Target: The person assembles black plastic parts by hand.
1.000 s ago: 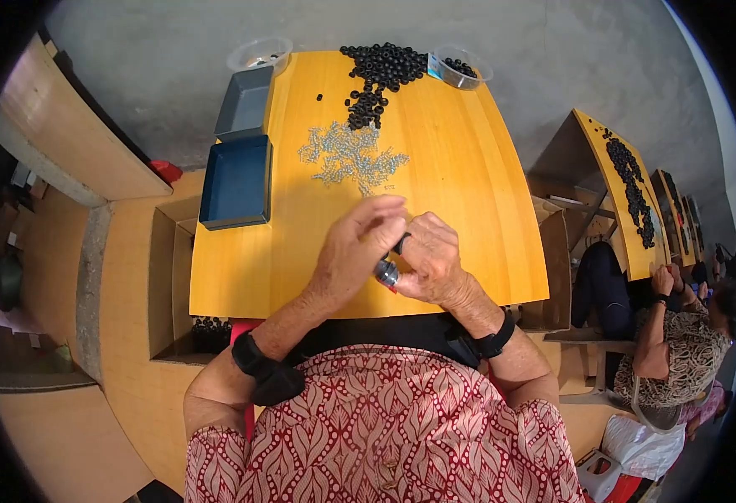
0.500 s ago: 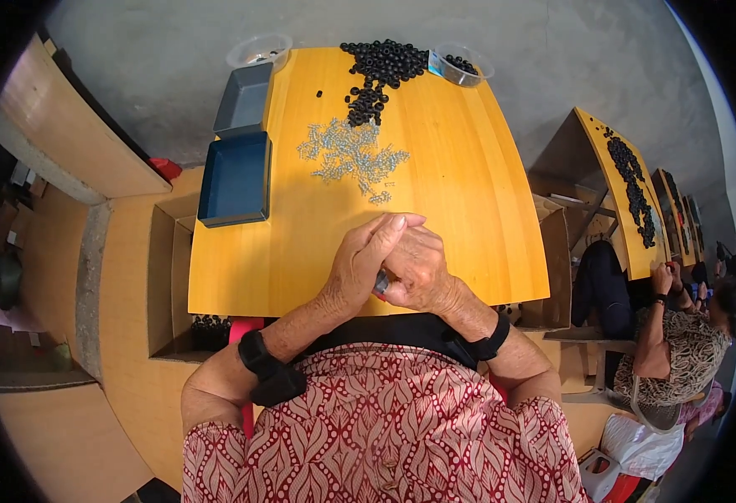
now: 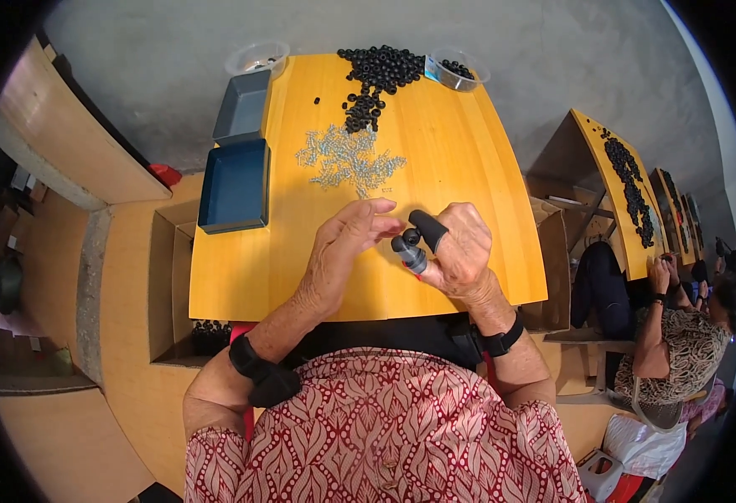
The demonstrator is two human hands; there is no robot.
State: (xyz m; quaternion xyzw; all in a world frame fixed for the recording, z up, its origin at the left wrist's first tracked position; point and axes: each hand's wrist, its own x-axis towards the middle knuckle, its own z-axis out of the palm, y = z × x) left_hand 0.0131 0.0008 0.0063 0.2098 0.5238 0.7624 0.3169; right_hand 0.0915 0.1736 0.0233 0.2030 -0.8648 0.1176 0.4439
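Note:
My right hand [image 3: 462, 250] wears dark rubber caps on thumb and forefinger and pinches a small black ring [image 3: 412, 238] above the near part of the yellow table [image 3: 469, 168]. Beside it, my left hand [image 3: 344, 251] has its fingers stretched out, the tips almost touching the capped fingers; I see nothing in it. A scatter of small silver screws [image 3: 348, 159] lies just beyond both hands. A heap of black rubber rings [image 3: 376, 74] sits at the table's far edge.
A dark blue tray [image 3: 235, 186] and a grey tray [image 3: 242, 105] stand along the table's left side. Clear tubs [image 3: 257, 57] [image 3: 457, 72] sit at the far corners. An open cardboard box [image 3: 167, 285] stands on the left. A seated co-worker [image 3: 678, 335] works at the right.
My hands were clasped together over the near table edge; now they have parted. The left hand has opened and the right shows the ring between its capped fingers.

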